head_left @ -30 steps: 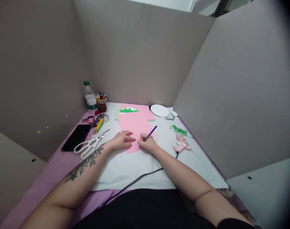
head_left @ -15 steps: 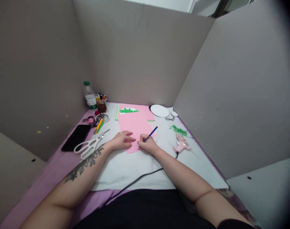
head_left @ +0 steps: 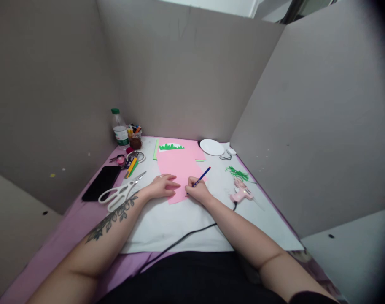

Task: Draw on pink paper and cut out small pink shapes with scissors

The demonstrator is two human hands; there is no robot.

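Observation:
A sheet of pink paper (head_left: 176, 169) lies on the white cloth in front of me. My left hand (head_left: 163, 185) rests open on its left side, fingers spread over the sheet. In my right hand (head_left: 197, 191) is a blue pencil (head_left: 201, 177) with a red end, its tip down at the paper near the lower right edge. Any line drawn there is too faint to make out. Farther back, a white half-round piece with a green grass-like fringe (head_left: 171, 147) lies on more pink paper.
White-handled scissors (head_left: 119, 196) and a black phone (head_left: 102, 183) lie to the left, near a yellow cutter (head_left: 131, 167). A bottle (head_left: 119, 131) stands behind. On the right are a pink glue gun (head_left: 240, 194) with its black cord, green strips (head_left: 236, 172) and a white disc (head_left: 212, 147).
My right hand and the pencil have shifted slightly to the right over the paper. My left hand has stayed in place.

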